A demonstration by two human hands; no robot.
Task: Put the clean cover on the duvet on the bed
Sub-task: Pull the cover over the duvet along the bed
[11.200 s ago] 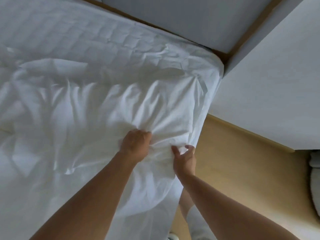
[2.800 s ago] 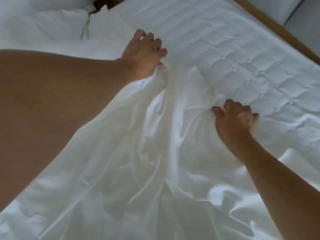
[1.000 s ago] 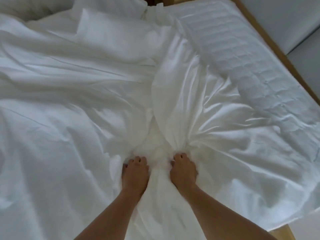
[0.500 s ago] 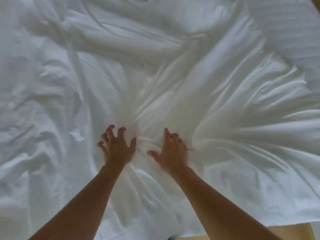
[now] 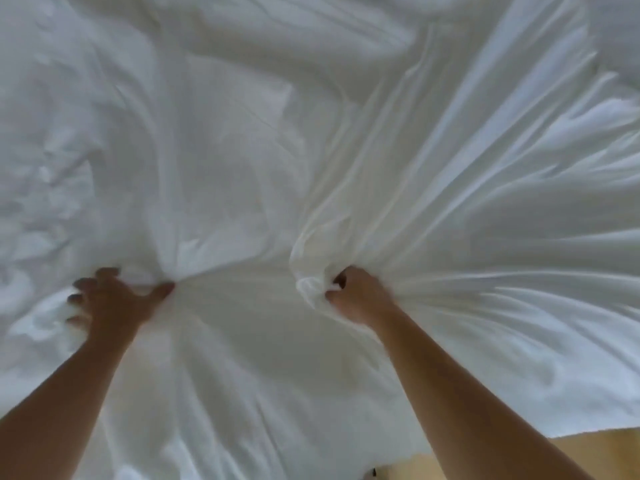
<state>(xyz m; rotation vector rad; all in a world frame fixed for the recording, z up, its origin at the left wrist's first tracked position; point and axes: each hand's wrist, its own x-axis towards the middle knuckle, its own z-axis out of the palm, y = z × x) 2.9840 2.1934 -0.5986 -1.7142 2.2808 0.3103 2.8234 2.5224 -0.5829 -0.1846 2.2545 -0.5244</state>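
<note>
Right hand [image 5: 360,296]: fingers curled tight round a bunch of cover [image 5: 467,202]. Pleats fan from this fist toward 12 through 3 o'clock. The cover's bulk lies at 1 o'clock, spread over white bedding [image 5: 52,168]. Left hand [image 5: 114,301]: fingers splayed, palm down on cloth at 9 o'clock of the fist (no grip visible). The next pull likely falls to the right hand.

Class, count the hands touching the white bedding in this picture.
2. The left hand lies lower left, fingers spread on the bedding; the right hand, right of centre, grips a bunch of it.
</note>
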